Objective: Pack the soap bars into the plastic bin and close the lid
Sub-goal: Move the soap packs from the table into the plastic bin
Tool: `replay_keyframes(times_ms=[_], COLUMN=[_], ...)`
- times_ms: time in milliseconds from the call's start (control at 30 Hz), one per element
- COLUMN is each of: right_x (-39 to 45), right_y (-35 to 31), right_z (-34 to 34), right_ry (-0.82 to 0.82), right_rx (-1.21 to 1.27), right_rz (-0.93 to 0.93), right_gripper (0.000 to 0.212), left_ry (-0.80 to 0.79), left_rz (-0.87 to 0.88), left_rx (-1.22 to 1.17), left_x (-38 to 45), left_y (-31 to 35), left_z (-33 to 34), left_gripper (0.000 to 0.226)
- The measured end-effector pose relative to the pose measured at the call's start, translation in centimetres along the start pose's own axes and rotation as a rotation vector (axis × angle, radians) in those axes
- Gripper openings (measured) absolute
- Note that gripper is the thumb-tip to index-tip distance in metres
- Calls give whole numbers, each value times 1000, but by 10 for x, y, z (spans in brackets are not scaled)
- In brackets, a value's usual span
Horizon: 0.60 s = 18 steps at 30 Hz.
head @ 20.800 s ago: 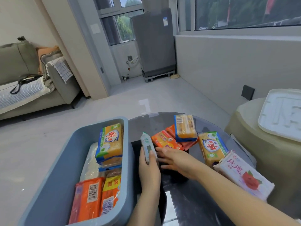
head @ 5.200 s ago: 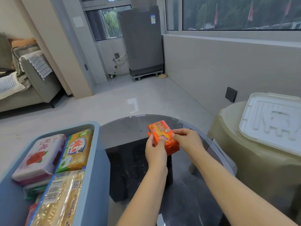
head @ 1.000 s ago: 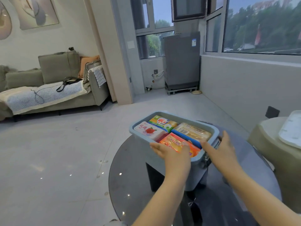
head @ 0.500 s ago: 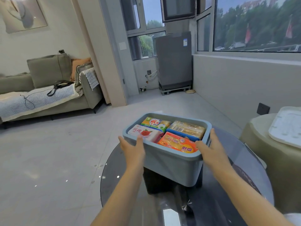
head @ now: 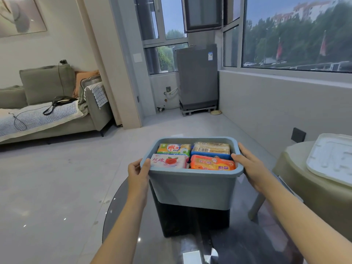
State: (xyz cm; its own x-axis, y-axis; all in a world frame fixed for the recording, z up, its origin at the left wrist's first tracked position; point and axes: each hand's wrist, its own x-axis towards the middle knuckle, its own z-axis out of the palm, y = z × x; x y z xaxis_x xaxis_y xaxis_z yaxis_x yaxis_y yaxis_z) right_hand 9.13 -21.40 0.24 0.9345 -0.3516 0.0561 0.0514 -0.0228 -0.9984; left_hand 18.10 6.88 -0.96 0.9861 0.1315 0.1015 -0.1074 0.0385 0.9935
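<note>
A round, glossy dark glass surface (head: 238,242) carries the blue-grey plastic bin (head: 192,187), matte and boxy. The left hand (head: 137,170) and right hand (head: 251,166) clasp its side rims, thumbs over the edge. Inside sit wrapped soap bars (head: 212,162) (four show). A white moulded lid (head: 331,159) lies off right.

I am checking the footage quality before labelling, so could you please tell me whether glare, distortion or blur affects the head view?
Head view: small bright glints speckle the dark glass table and the floor at left; wide-angle distortion bows the window frames and wall edges; the soap bars in the plastic bin are sharp enough to show labels; both the left hand and right hand are crisp, without motion blur.
</note>
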Motion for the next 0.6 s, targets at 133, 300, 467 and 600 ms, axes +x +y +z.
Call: replay_keyframes(times_ms=[133, 300, 467, 600], right_x=[13, 21, 22, 20], right_y=[-1, -10, -11, -8], right_z=[-6, -12, -14, -16], right_ry=[-48, -68, -86, -89], right_rx=[64, 91, 113, 141], right_rz=[22, 61, 72, 79], right_gripper=[48, 43, 44, 44], left_ry=[45, 105, 123, 122], left_rz=[-17, 3, -9, -16], left_rx=[-65, -68, -71, -46], left_x=[-8, -35, -45, -45], left_y=[-3, -6, -3, -2], left_z=[10, 18, 19, 17], left_gripper=[25, 23, 26, 28])
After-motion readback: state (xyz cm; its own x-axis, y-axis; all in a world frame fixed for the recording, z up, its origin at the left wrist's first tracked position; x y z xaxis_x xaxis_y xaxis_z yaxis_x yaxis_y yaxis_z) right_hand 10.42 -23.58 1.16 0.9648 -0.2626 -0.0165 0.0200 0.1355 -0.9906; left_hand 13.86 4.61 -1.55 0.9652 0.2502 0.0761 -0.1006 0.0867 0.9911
